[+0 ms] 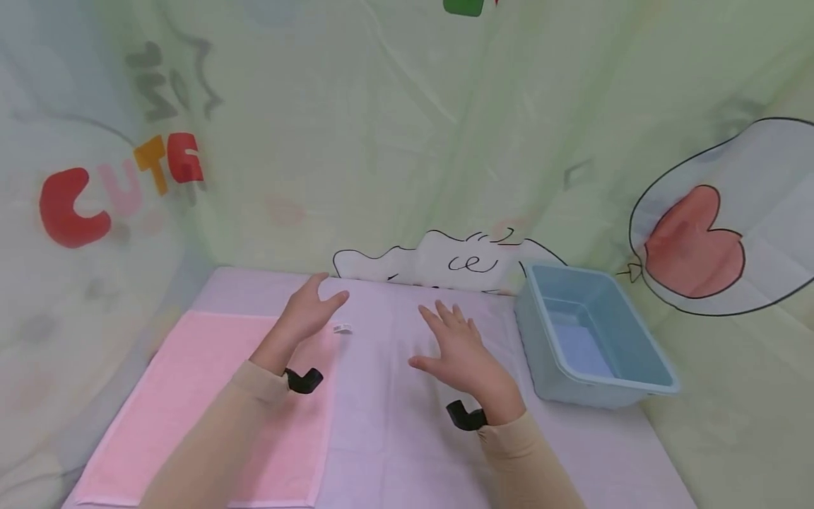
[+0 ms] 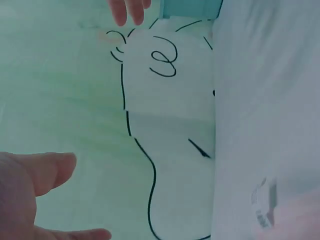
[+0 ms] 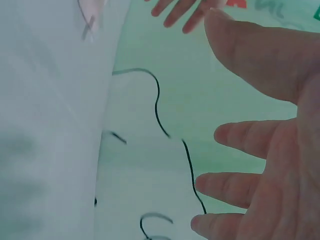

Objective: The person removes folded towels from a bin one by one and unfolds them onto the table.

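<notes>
My left hand [image 1: 309, 309] hovers over the far right corner of a pink towel [image 1: 216, 403], thumb and fingers spread, with nothing in it. A small white tag [image 1: 343, 329] sticks out from the towel's edge close by. To the right, my right hand [image 1: 463, 353] is held above the pale lilac table cover [image 1: 388, 396], its fingers apart and its palm bare. In the right wrist view the fingers [image 3: 245, 140] stretch out straight. The towel lies flat on the left part of the table.
A light blue plastic basin [image 1: 547, 332] stands at the right, beyond my right hand. A pale green curtain [image 1: 381, 141] with printed letters and drawings hangs behind the table and along both sides.
</notes>
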The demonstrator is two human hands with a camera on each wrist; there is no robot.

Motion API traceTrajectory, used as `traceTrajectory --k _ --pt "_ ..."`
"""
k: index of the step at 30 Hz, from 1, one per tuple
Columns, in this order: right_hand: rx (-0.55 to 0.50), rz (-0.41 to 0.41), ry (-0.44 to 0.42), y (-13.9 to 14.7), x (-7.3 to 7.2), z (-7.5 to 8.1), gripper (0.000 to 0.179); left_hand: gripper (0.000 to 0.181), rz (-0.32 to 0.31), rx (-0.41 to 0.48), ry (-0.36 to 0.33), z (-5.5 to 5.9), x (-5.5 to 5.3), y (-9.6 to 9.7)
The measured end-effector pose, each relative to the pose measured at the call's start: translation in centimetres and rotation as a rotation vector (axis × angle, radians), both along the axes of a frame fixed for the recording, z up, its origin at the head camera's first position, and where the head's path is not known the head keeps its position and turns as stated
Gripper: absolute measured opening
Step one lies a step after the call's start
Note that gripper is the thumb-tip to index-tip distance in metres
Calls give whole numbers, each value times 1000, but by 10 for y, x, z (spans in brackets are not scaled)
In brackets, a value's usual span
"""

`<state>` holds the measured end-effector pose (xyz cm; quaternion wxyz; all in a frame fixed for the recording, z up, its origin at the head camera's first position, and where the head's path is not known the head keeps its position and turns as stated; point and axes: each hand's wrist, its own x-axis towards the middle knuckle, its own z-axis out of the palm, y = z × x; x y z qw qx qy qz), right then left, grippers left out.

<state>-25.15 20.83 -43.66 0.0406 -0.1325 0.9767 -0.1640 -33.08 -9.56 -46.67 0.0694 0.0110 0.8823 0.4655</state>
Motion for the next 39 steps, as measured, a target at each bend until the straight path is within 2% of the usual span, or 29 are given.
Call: traceTrajectory --k 4,9,13,16,20,28,36,39 --pt "18 -52 54 27 11 -2 100 81 19 93 23 0 1 17" --pt "4 -98 86 57 23 0 100 74 30 206 15 2 0 38" --pt "-5 -132 98 74 33 5 101 69 6 349 -43 5 0 49" --pt "3 -159 141 85 40 9 103 65 -9 472 -109 9 2 55" --pt "15 -201 173 103 49 12 104 62 -38 546 -146 13 4 62" --pt "92 -299 128 144 64 13 110 64 -100 624 -218 12 0 77" --pt "135 -368 36 182 80 9 118 61 -168 591 -222 15 1 98" --pt "150 -389 35 199 84 4 121 56 -202 578 -222 16 -1 106"
